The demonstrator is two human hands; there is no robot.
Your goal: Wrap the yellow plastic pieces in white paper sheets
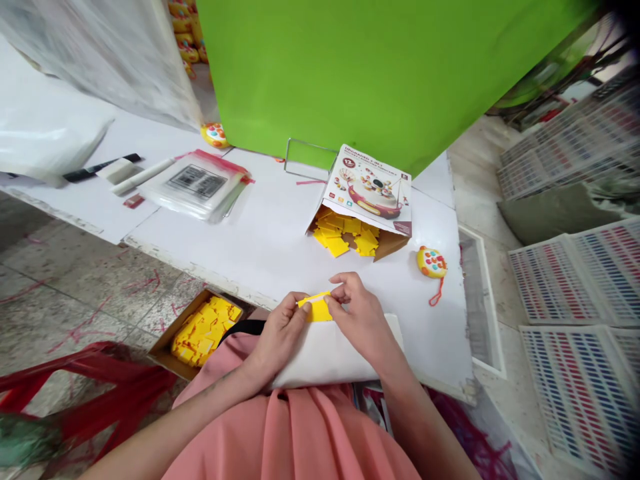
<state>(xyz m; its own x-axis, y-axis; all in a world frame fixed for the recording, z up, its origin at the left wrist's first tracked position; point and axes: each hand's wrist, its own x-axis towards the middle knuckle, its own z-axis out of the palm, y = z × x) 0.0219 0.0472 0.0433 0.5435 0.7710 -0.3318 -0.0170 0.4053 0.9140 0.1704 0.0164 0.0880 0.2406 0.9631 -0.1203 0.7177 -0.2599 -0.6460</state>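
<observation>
Between my two hands, just over the table's front edge, is a small flat yellow plastic piece (pixel 319 311) with a pale strip along its upper part. My left hand (pixel 287 328) pinches its left end. The thumb and fingers of my right hand (pixel 357 319) close on its right end and top edge. Below the hands lies a white sheet or pad (pixel 320 360), partly hidden by my forearms. Ahead, a printed toy box (pixel 371 183) lies on its side, with several similar yellow pieces (pixel 335 241) spilling from its open end.
A yellow toy with a red cord (pixel 432 262) lies at right. Down at left stands a carton of yellow pieces (pixel 206 330). Plastic bags (pixel 193 187) and a black marker (pixel 103 167) lie at left. A green panel (pixel 340 73) closes the back; crates (pixel 575 387) stand right.
</observation>
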